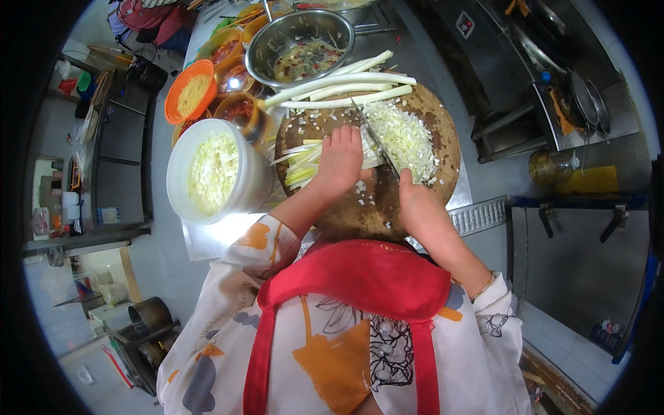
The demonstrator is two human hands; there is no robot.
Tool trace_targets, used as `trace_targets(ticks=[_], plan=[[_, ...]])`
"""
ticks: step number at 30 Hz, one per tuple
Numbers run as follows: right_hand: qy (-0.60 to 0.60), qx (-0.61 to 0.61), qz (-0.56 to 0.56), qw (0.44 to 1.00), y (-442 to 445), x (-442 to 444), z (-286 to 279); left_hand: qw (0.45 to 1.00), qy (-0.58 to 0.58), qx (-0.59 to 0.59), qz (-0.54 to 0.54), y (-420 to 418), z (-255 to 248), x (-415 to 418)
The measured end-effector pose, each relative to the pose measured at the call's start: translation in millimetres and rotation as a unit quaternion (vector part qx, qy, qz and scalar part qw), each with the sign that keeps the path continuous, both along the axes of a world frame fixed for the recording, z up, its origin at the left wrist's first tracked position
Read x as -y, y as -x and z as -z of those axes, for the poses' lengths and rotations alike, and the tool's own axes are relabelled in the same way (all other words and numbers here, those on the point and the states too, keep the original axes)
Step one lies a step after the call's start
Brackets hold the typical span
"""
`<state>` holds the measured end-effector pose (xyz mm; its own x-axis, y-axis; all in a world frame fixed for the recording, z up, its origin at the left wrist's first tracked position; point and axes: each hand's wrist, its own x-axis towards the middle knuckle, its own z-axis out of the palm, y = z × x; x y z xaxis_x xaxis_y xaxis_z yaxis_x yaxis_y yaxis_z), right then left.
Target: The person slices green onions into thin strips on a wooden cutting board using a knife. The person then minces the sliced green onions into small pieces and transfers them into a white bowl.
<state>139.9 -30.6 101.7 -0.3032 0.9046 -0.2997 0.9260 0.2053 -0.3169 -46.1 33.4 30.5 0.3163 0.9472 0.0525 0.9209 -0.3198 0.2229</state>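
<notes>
My left hand (341, 158) presses down on a bundle of sliced scallion strips (303, 165), fingers pointing away from me. In my right hand (421, 205) is the handle of a cleaver (374, 134), its blade edge-down between the strips and a heap of chopped scallion (402, 137). All of this rests on a round wooden chopping board (358, 215). Several whole white scallion stalks (353, 91) lie across the board's far edge. Left of the board stands a translucent plastic tub (254, 166) holding more chopped scallion (212, 174).
Beyond the stalks sits a steel bowl (254, 62) with liquid and shreds. An orange bowl (170, 98) of yellow shreds and several sauce bowls (223, 49) crowd the table's far left. To the right are a stove (576, 111) and a steel cabinet (576, 259).
</notes>
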Motion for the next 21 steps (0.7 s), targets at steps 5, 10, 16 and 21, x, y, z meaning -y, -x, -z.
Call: trace_targets(ticks=[5,10,16,21], plan=[[-0.022,0.0,0.006,1.0,-1,6,-23,0.998,-0.044,-0.039,0.003,-2,4,-4],[0.026,-0.006,0.032,0.999,-1,29,-48,0.997,-0.041,-0.059,-0.013,-5,7,-4],[0.075,-0.002,0.018,0.997,2,34,-56,0.999,-0.013,-0.033,-0.032,-8,6,3],[0.028,0.009,-0.003,1.0,15,-7,-3,0.998,-0.001,-0.062,-0.027,-11,7,0]])
